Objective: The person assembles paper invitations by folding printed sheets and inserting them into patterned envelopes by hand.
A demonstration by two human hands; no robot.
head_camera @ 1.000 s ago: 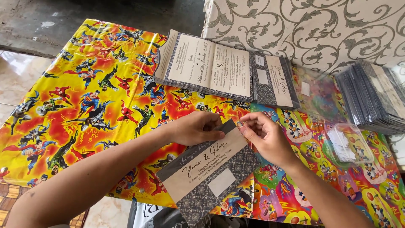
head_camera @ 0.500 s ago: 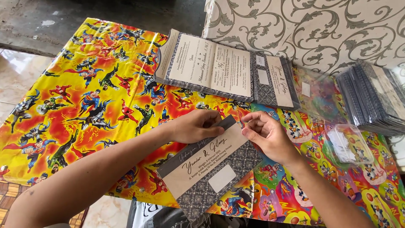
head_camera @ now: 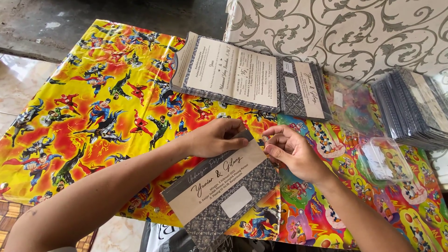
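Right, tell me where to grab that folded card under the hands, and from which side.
Probably the folded card by its near free corner, from the lower right: it lies flat and angled, overhanging the table edge. The left hand and right hand already crowd its far end.

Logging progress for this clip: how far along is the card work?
Done: a stack of sleeved cards lies at the right. In hand: the left hand and right hand hold one folded invitation card. Left: the pile of open cards behind.
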